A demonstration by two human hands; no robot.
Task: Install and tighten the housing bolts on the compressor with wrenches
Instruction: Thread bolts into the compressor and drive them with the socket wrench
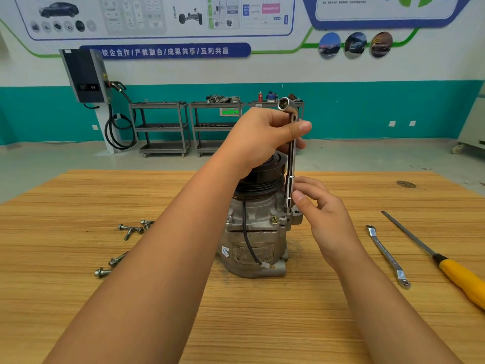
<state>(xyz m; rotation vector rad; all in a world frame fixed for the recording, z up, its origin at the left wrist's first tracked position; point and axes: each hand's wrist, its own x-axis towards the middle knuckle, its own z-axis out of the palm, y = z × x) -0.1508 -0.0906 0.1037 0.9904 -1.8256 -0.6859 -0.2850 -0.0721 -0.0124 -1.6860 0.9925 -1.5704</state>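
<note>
Steel wrench (290,164) upright on compressor (252,232); our left fingers (299,127) clasp shaft, right fingers (301,199) pinch socket end. We must hold it square, seated, turn gently.

Person as observed: left hand (258,139) and right hand (324,216) both bare, left forearm (162,258) and right forearm (380,298) uncovered along their whole visible length above the near edge of the table (78,206), thumbnails short and plain where they show.
</note>
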